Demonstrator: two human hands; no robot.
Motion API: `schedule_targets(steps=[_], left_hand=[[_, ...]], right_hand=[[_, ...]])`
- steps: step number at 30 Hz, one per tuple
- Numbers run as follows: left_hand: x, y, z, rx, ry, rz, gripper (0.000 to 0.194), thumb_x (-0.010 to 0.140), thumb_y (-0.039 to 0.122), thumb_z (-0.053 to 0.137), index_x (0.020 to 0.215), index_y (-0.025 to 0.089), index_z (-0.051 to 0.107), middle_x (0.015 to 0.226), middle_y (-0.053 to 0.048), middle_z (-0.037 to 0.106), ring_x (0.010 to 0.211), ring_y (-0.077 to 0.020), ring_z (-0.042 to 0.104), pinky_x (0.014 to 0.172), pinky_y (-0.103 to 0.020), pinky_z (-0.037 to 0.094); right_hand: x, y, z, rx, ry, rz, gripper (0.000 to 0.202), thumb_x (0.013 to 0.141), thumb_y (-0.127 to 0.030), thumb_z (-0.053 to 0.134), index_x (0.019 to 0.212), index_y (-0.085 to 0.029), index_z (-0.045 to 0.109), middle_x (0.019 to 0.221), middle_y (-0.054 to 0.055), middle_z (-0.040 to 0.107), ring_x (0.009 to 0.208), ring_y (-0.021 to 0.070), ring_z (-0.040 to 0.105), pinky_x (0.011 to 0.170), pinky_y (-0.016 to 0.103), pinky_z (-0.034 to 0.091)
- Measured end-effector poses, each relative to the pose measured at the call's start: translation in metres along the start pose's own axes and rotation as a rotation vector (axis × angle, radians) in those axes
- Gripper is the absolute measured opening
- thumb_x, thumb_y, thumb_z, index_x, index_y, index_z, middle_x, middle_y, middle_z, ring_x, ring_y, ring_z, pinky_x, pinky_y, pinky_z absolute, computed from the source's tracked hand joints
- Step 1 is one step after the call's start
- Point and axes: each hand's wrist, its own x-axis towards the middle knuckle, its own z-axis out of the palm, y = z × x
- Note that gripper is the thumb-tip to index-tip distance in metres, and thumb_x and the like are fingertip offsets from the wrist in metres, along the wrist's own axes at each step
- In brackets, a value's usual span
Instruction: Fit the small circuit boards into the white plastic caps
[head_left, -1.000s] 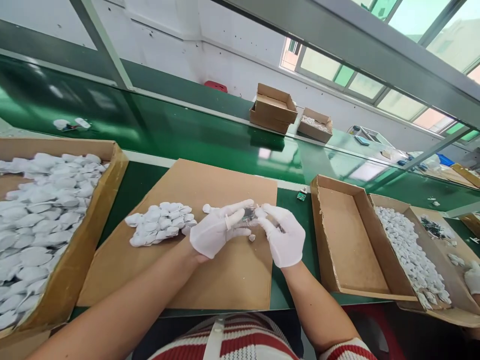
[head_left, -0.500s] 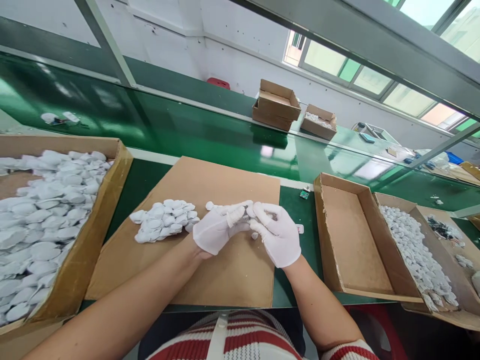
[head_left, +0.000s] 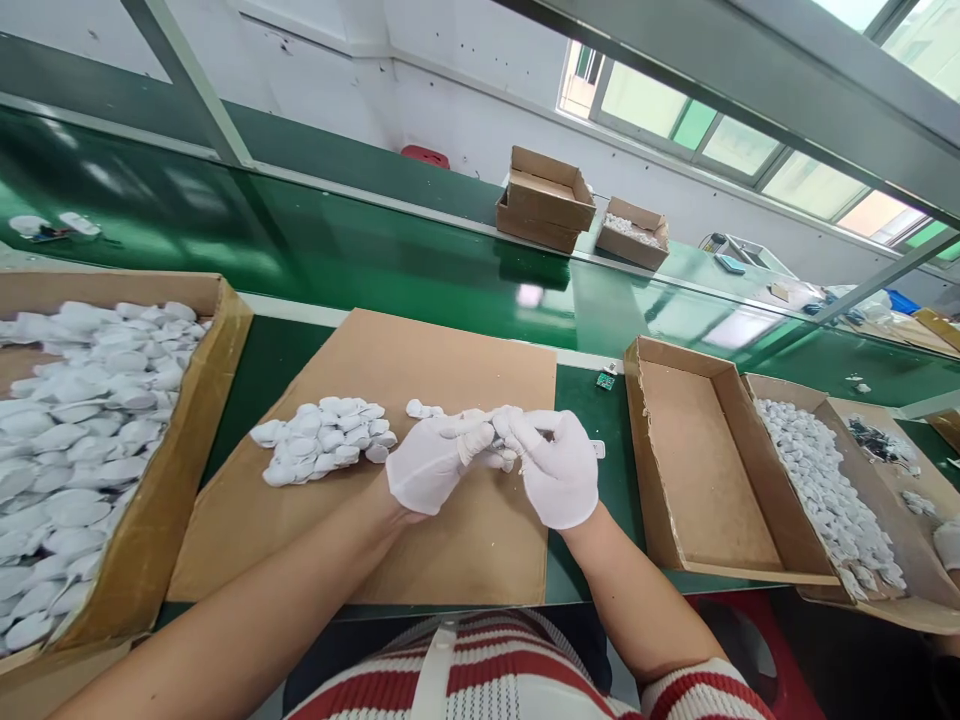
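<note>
Fingertips of the left hand (head_left: 431,465) and the right hand (head_left: 561,470), both in white gloves, meet nose to nose, drawn in with only a slim gap, pinching a small piece (head_left: 498,440) between them; the gloves cover most of it, so its shape cannot be made out. It is held above the cardboard sheet (head_left: 450,560), near that sheet's right edge. Work on this piece looks under way and not finished, since both hands have hold of it and it is not set down. At ten o'clock, just beyond the left hand, lies a short cluster of white pieces (head_left: 424,409); at nine o'clock sits a heap of white discs (head_left: 326,442), and whether those are done or waiting cannot be told. A white tag (head_left: 598,449) peeks out at three o'clock behind the right hand, and a green circuit board (head_left: 605,381) lies at two. Farther out, a big box (head_left: 238,310) at nine o'clock holds many more white discs, and an open cardboard box (head_left: 705,470) stands at three.
</note>
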Motion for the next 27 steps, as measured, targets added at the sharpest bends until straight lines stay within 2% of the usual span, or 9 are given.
schedule_targets(steps=[2, 6, 10, 14, 16, 20, 23, 25, 27], left_hand=[[0.001, 0.003, -0.001, -0.031, -0.033, -0.013, 0.027, 0.082, 0.047, 0.082, 0.085, 0.020, 0.082, 0.090, -0.005, 0.076, 0.095, -0.0268, 0.069, 0.080, -0.032, 0.057], [0.002, 0.009, -0.002, -0.094, -0.063, -0.004, 0.025, 0.077, 0.046, 0.087, 0.081, 0.022, 0.081, 0.079, -0.004, 0.073, 0.081, -0.0231, 0.068, 0.069, -0.029, 0.058], [0.004, 0.010, -0.001, -0.074, -0.021, -0.006, 0.034, 0.075, 0.052, 0.087, 0.080, 0.019, 0.080, 0.083, -0.006, 0.076, 0.091, -0.0281, 0.070, 0.071, -0.032, 0.060], [0.004, 0.007, -0.002, -0.086, 0.056, -0.033, 0.040, 0.074, 0.054, 0.087, 0.084, 0.016, 0.080, 0.092, -0.008, 0.079, 0.101, -0.0322, 0.072, 0.084, -0.037, 0.061], [0.004, 0.007, -0.004, -0.102, 0.051, -0.037, 0.038, 0.078, 0.051, 0.086, 0.091, 0.016, 0.081, 0.096, -0.008, 0.079, 0.104, -0.0304, 0.072, 0.091, -0.037, 0.059], [0.002, 0.012, -0.008, -0.117, -0.026, -0.062, 0.031, 0.084, 0.045, 0.082, 0.098, 0.018, 0.083, 0.105, -0.008, 0.078, 0.101, -0.0241, 0.071, 0.087, -0.031, 0.060], [0.001, 0.017, -0.007, -0.114, -0.115, -0.097, 0.025, 0.084, 0.043, 0.081, 0.090, 0.018, 0.081, 0.093, -0.005, 0.075, 0.088, -0.0194, 0.069, 0.075, -0.025, 0.058], [0.000, 0.017, -0.006, -0.083, -0.172, -0.134, 0.023, 0.089, 0.038, 0.074, 0.088, 0.016, 0.080, 0.085, -0.003, 0.072, 0.082, -0.0169, 0.068, 0.073, -0.023, 0.055], [-0.002, 0.015, -0.005, -0.046, -0.174, -0.164, 0.022, 0.092, 0.032, 0.070, 0.083, 0.013, 0.078, 0.080, -0.002, 0.070, 0.078, -0.0149, 0.067, 0.073, -0.023, 0.054]], right_hand=[[0.002, 0.005, -0.006, -0.080, -0.050, -0.094, 0.048, 0.097, -0.058, 0.061, 0.069, -0.019, 0.072, 0.067, 0.001, 0.056, 0.062, 0.0134, 0.054, 0.057, 0.027, 0.048], [0.002, 0.017, -0.016, -0.440, -0.181, -0.372, 0.030, 0.103, -0.038, 0.054, 0.112, -0.021, 0.077, 0.080, 0.002, 0.059, 0.072, 0.0155, 0.056, 0.065, 0.029, 0.050], [-0.004, 0.022, -0.012, -0.781, -0.229, -0.569, 0.042, 0.103, -0.022, 0.047, 0.139, -0.008, 0.064, 0.077, 0.006, 0.059, 0.075, 0.0218, 0.053, 0.064, 0.035, 0.047], [-0.009, 0.024, 0.002, -0.991, -0.197, -0.557, 0.060, 0.096, -0.021, 0.057, 0.153, -0.003, 0.049, 0.087, 0.012, 0.062, 0.085, 0.0283, 0.057, 0.067, 0.039, 0.049], [-0.010, 0.026, 0.005, -0.933, -0.168, -0.537, 0.060, 0.097, -0.022, 0.058, 0.154, -0.008, 0.049, 0.087, 0.011, 0.063, 0.087, 0.0279, 0.058, 0.070, 0.039, 0.052], [-0.004, 0.028, -0.002, -0.550, 0.006, -0.546, 0.036, 0.103, -0.028, 0.056, 0.134, -0.020, 0.073, 0.083, 0.006, 0.061, 0.081, 0.0200, 0.062, 0.074, 0.034, 0.055], [0.000, 0.024, -0.010, -0.479, 0.151, -0.532, 0.036, 0.096, -0.040, 0.071, 0.129, -0.024, 0.076, 0.115, 0.012, 0.067, 0.106, 0.0231, 0.067, 0.092, 0.037, 0.058], [0.002, 0.021, -0.013, -0.488, 0.095, -0.546, 0.045, 0.091, -0.043, 0.078, 0.132, -0.025, 0.074, 0.134, 0.014, 0.065, 0.123, 0.0267, 0.064, 0.104, 0.041, 0.055], [0.003, 0.020, -0.012, -0.456, -0.057, -0.559, 0.039, 0.093, -0.039, 0.075, 0.129, -0.026, 0.074, 0.127, 0.010, 0.072, 0.118, 0.0245, 0.067, 0.106, 0.042, 0.054]])
